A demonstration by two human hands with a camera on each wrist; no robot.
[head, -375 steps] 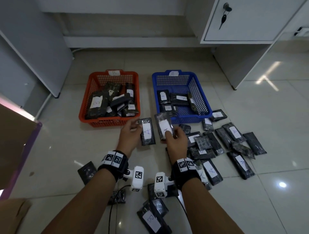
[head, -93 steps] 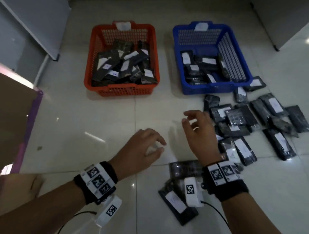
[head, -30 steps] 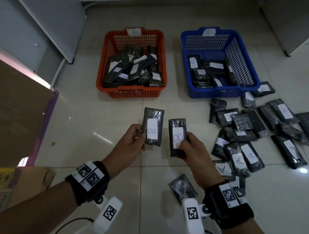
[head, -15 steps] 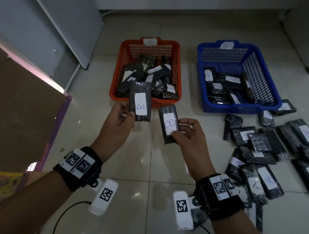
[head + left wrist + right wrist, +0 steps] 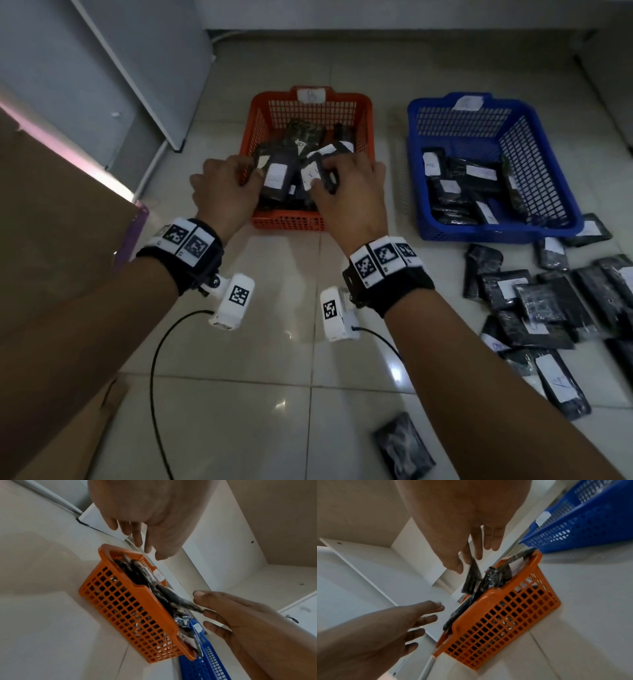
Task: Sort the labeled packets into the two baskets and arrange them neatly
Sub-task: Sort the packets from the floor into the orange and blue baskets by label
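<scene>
Both hands are over the orange basket [image 5: 284, 221], which holds several dark packets with white labels. My left hand [image 5: 251, 173] has its fingers spread and holds nothing; the packet [image 5: 276, 175] beside it lies on the pile. In the left wrist view the left hand [image 5: 142, 543] hangs empty above the orange basket [image 5: 120, 601]. My right hand [image 5: 467, 562] pinches a dark packet [image 5: 471, 578] by its top edge, and it dangles into the orange basket [image 5: 513, 622]. The blue basket [image 5: 479, 233] to the right holds several packets labelled A.
Several loose packets [image 5: 534, 301] lie on the tiled floor at the right, below the blue basket. One more packet [image 5: 404, 445] lies near my right forearm. A cardboard box [image 5: 51, 240] stands at the left, a white cabinet panel [image 5: 137, 68] behind it.
Both hands moved forward from in front of the orange basket to over it. My left hand let go of its B packet, which now lies in the basket.
</scene>
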